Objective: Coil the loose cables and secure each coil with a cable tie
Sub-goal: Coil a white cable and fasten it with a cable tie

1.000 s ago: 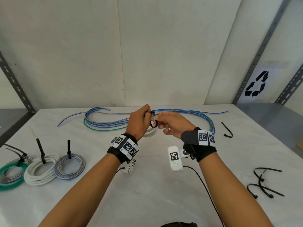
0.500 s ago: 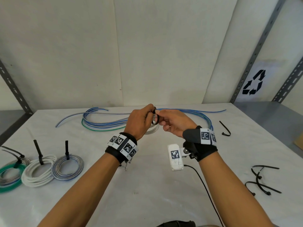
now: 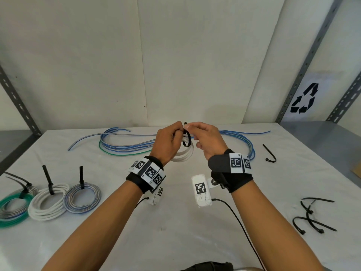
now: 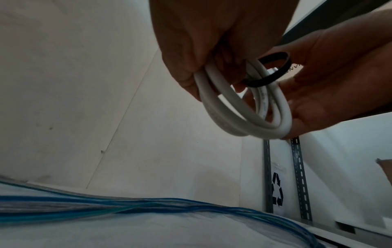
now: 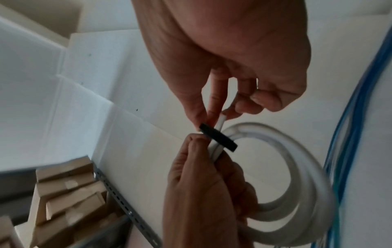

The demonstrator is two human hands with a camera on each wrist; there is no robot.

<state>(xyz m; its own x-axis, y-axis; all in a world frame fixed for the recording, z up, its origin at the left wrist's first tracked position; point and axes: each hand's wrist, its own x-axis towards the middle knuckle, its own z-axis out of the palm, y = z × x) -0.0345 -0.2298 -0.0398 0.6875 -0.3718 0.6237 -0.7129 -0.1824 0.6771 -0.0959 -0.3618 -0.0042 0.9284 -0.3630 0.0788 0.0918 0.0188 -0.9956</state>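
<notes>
So far three tied coils lie left of the hands, while the left hand grips a white coil, the right hand pinches its black tie, and blue cables behind stay loose.

white table bears tied coils, loose cables (blue), ties.

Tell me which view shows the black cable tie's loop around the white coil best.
The left wrist view: the cable tie forms a slack ring around the white coil. The right wrist view shows it edge-on as a band; the head view shows it small between both hands.
</notes>
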